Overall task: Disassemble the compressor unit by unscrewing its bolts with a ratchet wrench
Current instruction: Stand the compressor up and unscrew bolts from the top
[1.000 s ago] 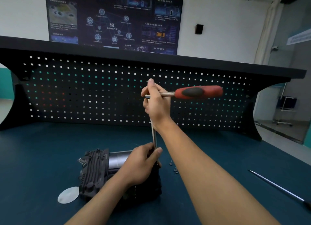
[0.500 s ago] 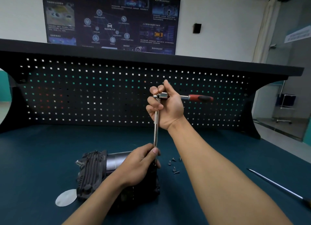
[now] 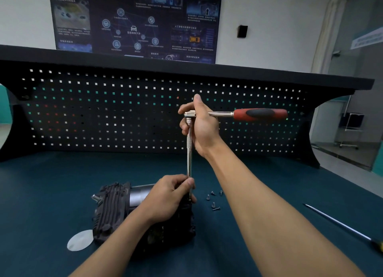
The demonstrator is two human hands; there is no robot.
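Compressor (image 3: 116, 210) was found lying on the table (image 3: 41, 193), left of the middle, with its black ribbed end turned to the left and a silver cylinder seen behind it. One wrench (image 3: 260, 114) was held high above it, its red and black handle pointed level to the right. One long steel bar (image 3: 189, 152) was hung upright from the wrench head down to the top of the compressor.

The right hand (image 3: 202, 125) was closed round the wrench head and the top of the bar, the fingers curled in front and the thumb raised. The handle itself was left untouched. The left hand (image 3: 167, 198) was wrapped round the lower end of the bar, with thumb and fingers curled tight, and was rested on the compressor. The joint between bar and bolt was hidden by that hand.

Five loose bolts (image 3: 213, 204) were counted on the table just right of the compressor, though they were small and the count could not be made certain. One pale disc (image 3: 79, 240) was laid flat at the compressor's near left corner, touching it. One screwdriver (image 3: 342, 227) was laid well apart at the right edge. One pegboard (image 3: 103, 110) was stood behind the table, and one dark poster (image 3: 134, 23) was hung on the wall above.
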